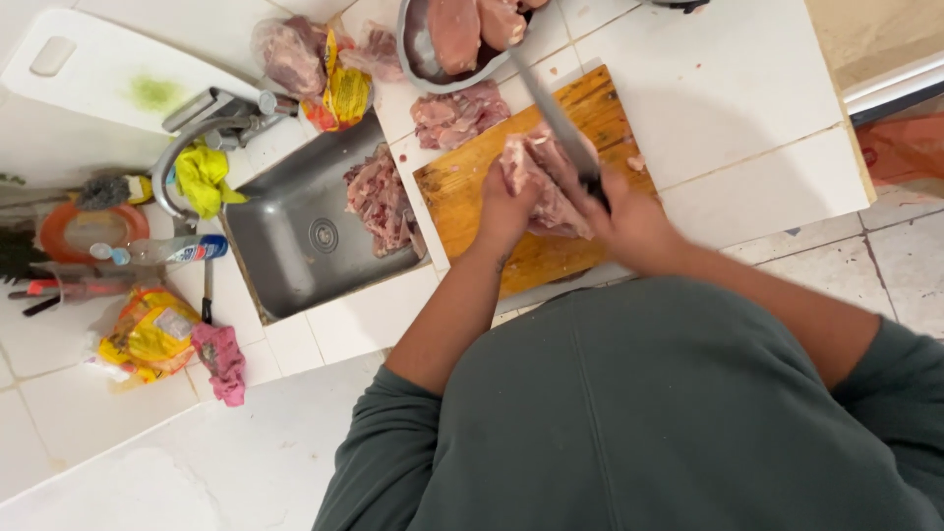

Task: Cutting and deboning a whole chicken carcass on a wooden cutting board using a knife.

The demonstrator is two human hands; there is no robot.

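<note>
1. left hand [507,202] reaches forward, fingers clamped on the raw meat [536,177] lying on the wooden board [462,187].
2. right hand [629,216] (wrist bent inward) grips the knife [551,108], blade over the meat.

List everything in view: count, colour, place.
meat piece: one, pink, on the board, held by the left hand
knife: one, grey blade, over the meat, in the right hand
cutting board: one, wooden orange-brown, on the tiled counter
metal bowl: one, grey, holding large pink cuts, beyond the board
cut meat: one pink pile, on the sink's edge
second pile: one, pink, at the board's corner
sink: one, steel, beside the board
faucet: one, metal, with a yellow cloth
white board: one, green stain, far corner
pink cloth: one, on the counter
left hand: on the meat
right hand: gripping the knife
</note>
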